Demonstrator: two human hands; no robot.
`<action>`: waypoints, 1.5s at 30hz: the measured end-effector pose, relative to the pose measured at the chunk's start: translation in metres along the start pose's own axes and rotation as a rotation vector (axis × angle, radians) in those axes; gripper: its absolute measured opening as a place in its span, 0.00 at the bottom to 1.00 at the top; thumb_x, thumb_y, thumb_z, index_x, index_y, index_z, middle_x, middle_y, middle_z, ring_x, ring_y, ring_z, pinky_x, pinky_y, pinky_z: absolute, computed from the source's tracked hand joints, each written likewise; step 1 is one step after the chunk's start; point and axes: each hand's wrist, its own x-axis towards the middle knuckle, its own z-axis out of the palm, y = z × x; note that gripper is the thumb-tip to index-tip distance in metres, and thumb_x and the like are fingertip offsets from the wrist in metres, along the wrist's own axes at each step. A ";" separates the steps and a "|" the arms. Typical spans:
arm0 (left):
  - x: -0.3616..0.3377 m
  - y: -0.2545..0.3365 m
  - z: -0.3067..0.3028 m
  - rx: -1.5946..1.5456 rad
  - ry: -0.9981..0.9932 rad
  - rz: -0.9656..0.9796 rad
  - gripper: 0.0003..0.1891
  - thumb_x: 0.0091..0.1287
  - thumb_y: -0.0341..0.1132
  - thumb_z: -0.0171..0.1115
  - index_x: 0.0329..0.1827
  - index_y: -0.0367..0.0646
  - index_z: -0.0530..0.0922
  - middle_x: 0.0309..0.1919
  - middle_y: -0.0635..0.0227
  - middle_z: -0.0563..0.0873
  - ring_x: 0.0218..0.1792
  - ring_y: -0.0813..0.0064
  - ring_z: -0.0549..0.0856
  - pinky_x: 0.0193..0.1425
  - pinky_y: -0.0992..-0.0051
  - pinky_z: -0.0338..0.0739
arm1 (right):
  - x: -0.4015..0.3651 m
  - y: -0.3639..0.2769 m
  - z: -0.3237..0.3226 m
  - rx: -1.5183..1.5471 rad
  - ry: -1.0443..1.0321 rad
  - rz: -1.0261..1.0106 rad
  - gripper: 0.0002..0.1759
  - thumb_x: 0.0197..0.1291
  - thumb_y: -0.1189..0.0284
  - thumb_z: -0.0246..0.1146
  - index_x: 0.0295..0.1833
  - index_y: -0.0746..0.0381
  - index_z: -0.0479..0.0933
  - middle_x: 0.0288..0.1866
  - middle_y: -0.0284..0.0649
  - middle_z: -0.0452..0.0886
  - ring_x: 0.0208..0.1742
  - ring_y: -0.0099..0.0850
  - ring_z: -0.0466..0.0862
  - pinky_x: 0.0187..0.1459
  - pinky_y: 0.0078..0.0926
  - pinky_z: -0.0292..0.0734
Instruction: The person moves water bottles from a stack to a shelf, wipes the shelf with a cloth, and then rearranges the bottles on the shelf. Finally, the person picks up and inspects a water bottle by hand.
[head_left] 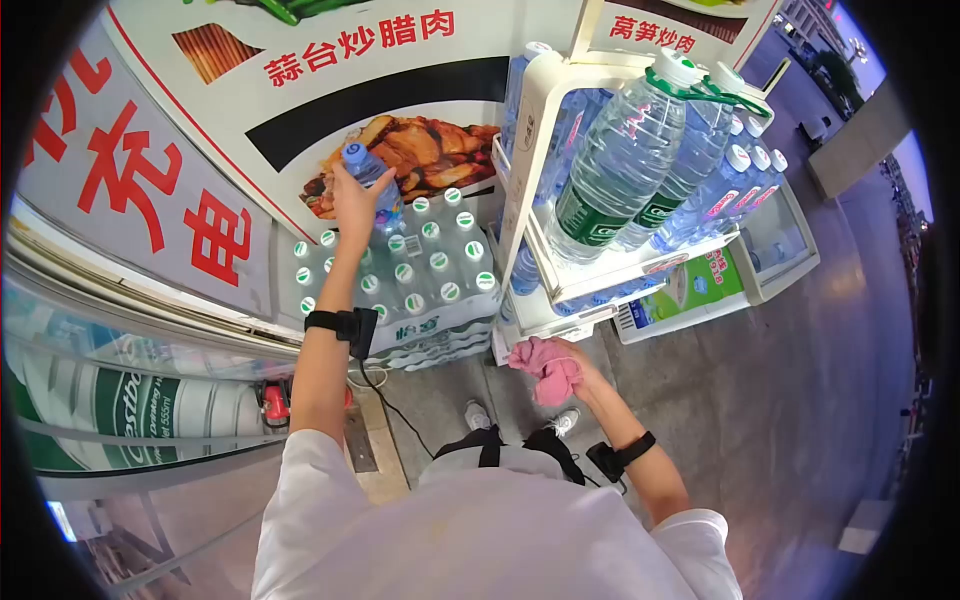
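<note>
My left hand (358, 205) is wrapped round a small blue-capped water bottle (384, 190), held upright near the poster wall. Below it stands a shrink-wrapped stack of water bottles (425, 290) with white and green caps; the blue-capped bottle overlaps its back rows in this view. My right hand (580, 365) grips a crumpled pink cloth (545, 368), low in front of the white display rack (540, 240). On that rack stand two large water bottles (622, 165) with green carry handles, and blue-tinted bottles (735, 195) behind them.
A glass-topped freezer (775, 235) stands behind the rack at right. Food posters (390, 45) cover the wall ahead, and a red-lettered sign (150, 170) is at left. A black cable (405, 420) hangs from my left wrist strap. Grey pavement (800, 400) stretches right.
</note>
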 end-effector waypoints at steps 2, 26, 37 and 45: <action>-0.002 -0.002 0.006 0.061 0.048 0.044 0.45 0.48 0.54 0.75 0.56 0.28 0.62 0.55 0.36 0.70 0.56 0.45 0.72 0.57 0.61 0.70 | -0.008 -0.002 0.005 -0.007 0.011 -0.005 0.16 0.62 0.71 0.58 0.53 0.67 0.74 0.46 0.39 0.81 0.44 0.27 0.82 0.47 0.23 0.79; -0.263 0.041 0.033 -0.361 -0.690 0.268 0.28 0.50 0.34 0.71 0.55 0.43 0.71 0.49 0.56 0.77 0.51 0.58 0.77 0.59 0.66 0.68 | 0.014 0.019 0.011 -0.019 0.181 0.014 0.10 0.66 0.71 0.54 0.49 0.63 0.73 0.46 0.40 0.80 0.45 0.28 0.82 0.47 0.26 0.80; -0.342 0.014 0.103 -0.571 -0.656 -0.211 0.32 0.43 0.29 0.69 0.56 0.44 0.70 0.48 0.59 0.73 0.49 0.62 0.76 0.55 0.70 0.72 | 0.021 0.007 -0.044 -0.463 0.327 -0.068 0.14 0.60 0.69 0.62 0.50 0.62 0.71 0.34 0.37 0.80 0.36 0.25 0.80 0.37 0.24 0.76; -0.327 0.011 0.053 -0.314 -0.474 -0.182 0.32 0.45 0.29 0.70 0.58 0.46 0.70 0.50 0.56 0.73 0.52 0.55 0.75 0.57 0.65 0.70 | 0.055 -0.039 -0.050 -1.139 0.679 -0.781 0.32 0.49 0.71 0.70 0.55 0.75 0.65 0.51 0.59 0.73 0.54 0.51 0.73 0.54 0.40 0.67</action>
